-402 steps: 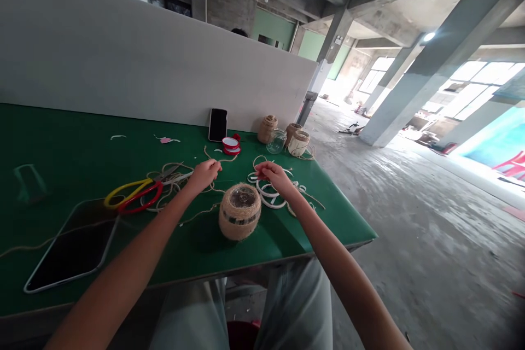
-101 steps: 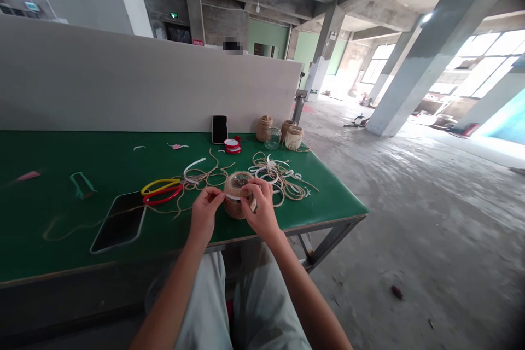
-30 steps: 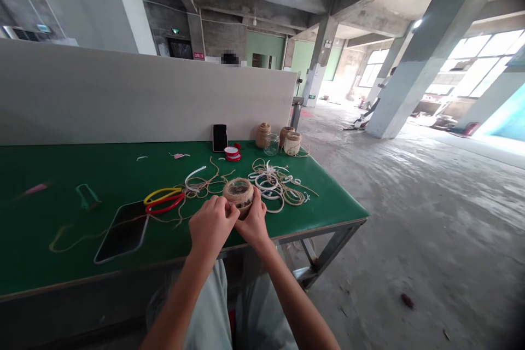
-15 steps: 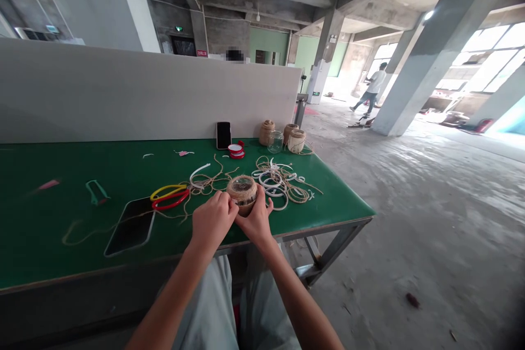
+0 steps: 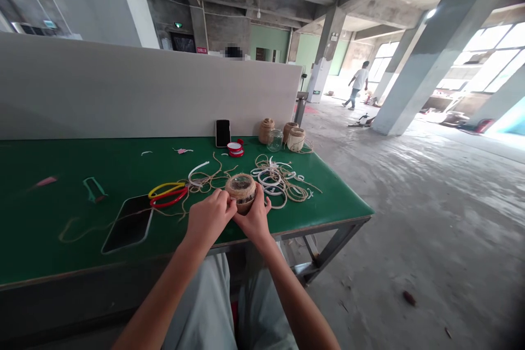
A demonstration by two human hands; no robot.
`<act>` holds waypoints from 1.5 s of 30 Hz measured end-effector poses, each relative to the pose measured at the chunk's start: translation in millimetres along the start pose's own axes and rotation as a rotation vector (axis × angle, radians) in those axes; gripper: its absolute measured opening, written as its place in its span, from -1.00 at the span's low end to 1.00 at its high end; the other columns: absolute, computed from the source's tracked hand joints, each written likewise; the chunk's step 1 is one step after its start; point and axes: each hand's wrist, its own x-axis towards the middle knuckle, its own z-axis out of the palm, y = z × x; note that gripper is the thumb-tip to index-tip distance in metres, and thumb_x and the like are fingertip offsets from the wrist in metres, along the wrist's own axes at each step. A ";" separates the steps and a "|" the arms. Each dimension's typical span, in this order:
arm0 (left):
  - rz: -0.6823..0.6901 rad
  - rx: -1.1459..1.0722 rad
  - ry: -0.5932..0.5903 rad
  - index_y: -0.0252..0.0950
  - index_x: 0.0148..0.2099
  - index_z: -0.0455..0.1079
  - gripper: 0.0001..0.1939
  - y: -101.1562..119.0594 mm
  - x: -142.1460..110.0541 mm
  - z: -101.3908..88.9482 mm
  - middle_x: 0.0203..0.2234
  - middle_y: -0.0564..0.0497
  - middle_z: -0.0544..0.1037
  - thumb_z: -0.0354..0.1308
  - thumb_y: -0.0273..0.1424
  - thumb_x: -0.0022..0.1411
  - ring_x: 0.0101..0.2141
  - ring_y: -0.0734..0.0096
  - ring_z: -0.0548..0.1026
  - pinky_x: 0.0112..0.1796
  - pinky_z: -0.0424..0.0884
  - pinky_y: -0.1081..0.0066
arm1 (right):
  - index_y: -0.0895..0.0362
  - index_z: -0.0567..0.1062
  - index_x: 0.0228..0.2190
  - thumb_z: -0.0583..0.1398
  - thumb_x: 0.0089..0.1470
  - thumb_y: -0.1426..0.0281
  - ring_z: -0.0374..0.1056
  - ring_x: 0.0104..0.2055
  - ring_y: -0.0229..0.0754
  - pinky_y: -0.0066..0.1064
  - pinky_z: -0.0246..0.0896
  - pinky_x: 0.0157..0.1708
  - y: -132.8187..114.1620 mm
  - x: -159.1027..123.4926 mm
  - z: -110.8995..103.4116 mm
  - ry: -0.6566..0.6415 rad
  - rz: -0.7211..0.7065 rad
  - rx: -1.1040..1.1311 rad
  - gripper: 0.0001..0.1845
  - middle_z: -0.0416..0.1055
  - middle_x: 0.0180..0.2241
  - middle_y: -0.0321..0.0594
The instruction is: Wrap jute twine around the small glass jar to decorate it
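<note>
- The twine-wrapped jar [image 5: 241, 192] stands between the two hands close to the front edge of the green table [image 5: 328, 194], nearer its right end; its open glass mouth faces up, and a dark band shows around its side. Its base is hidden, so whether it rests on the tabletop cannot be told.
- The right hand [image 5: 255, 219] grips the jar, palm and fingers against its right side.
- The left hand [image 5: 209, 219] has its fingers curled in at the jar's left side; whether they pinch anything cannot be told.
- Beyond the right hand, towards the table's right edge, lies a tangle of twine and white strips [image 5: 293, 191].
- Left of the jar, scissors [image 5: 166, 205] with one yellow and one red handle lie with their blades towards more loose twine. A flat dark-screened device [image 5: 129, 224] lies nearer the front edge.
- At the far right corner stand a lidded twine-covered jar [image 5: 266, 131], a clear glass jar [image 5: 274, 140], a brown jar [image 5: 289, 130] and a pale jar [image 5: 296, 140].
- Along the back edge, a phone [image 5: 222, 133] leans against the white partition [image 5: 164, 87], with red-rimmed rolls [image 5: 235, 149] just beside it.
</note>
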 end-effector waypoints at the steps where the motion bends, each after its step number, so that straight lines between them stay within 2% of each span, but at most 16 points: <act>1: 0.005 0.001 0.001 -0.29 -0.35 0.33 -0.75 -0.4 -0.1 0.4 -0.39 0.00 0.52 -0.09 -0.30 0.27 -0.40 0.34 0.50 -0.55 0.05 0.43 | 0.12 -0.05 0.15 0.19 -0.10 0.13 0.13 0.18 0.04 0.09 -0.36 0.18 -0.1 0.2 0.0 -0.002 0.002 0.003 -0.14 0.18 0.15 0.04; 7: -0.021 0.017 0.017 -0.31 -0.37 0.33 -0.76 3.2 -0.9 1.9 -0.42 0.00 0.50 -0.07 -0.31 0.24 -0.43 0.35 0.49 -0.57 0.03 0.42 | 0.11 -0.04 0.13 0.19 -0.10 0.14 0.14 0.18 0.04 0.08 -0.37 0.18 -1.5 0.9 -1.3 -0.007 0.007 0.018 -0.15 0.19 0.15 0.02; 15: -0.050 0.101 0.115 -0.35 -0.42 0.34 -0.73 17.0 -2.6 2.9 -0.51 -0.07 0.46 -0.12 -0.38 0.24 -0.48 0.30 0.46 -0.59 0.00 0.40 | 0.10 -0.03 0.13 0.17 -0.07 0.12 0.15 0.17 0.02 0.06 -0.36 0.18 -1.0 0.9 -0.1 0.004 0.002 0.037 -0.19 0.21 0.14 0.01; 27: -0.010 0.138 0.188 -0.33 -0.45 0.32 -0.73 14.0 -2.7 4.9 -0.54 -0.02 0.45 -0.12 -0.42 0.24 -0.51 0.34 0.46 -0.59 0.02 0.39 | 0.10 -0.03 0.14 0.19 -0.10 0.10 0.15 0.17 0.05 0.10 -0.38 0.17 0.8 0.3 3.7 0.028 0.007 0.026 -0.14 0.21 0.13 0.02; 36: -0.025 0.101 0.160 -0.32 -0.43 0.33 -0.74 7.0 -2.6 9.7 -0.52 -0.01 0.47 -0.12 -0.43 0.24 -0.48 0.34 0.47 -0.58 0.01 0.38 | 0.12 -0.03 0.15 0.19 -0.13 0.12 0.16 0.16 0.06 0.07 -0.31 0.16 1.9 -1.0 7.5 0.061 -0.003 -0.043 -0.11 0.21 0.13 0.04; 45: -0.025 0.049 0.082 -0.30 -0.37 0.34 -0.77 7.0 -8.2 2.9 -0.44 -0.02 0.48 -0.08 -0.36 0.23 -0.47 0.34 0.47 -0.56 0.11 0.40 | 0.11 -0.05 0.17 0.17 -0.09 0.15 0.17 0.15 0.05 0.07 -0.29 0.14 2.8 -3.3 9.2 0.077 -0.005 -0.079 -0.14 0.23 0.11 0.02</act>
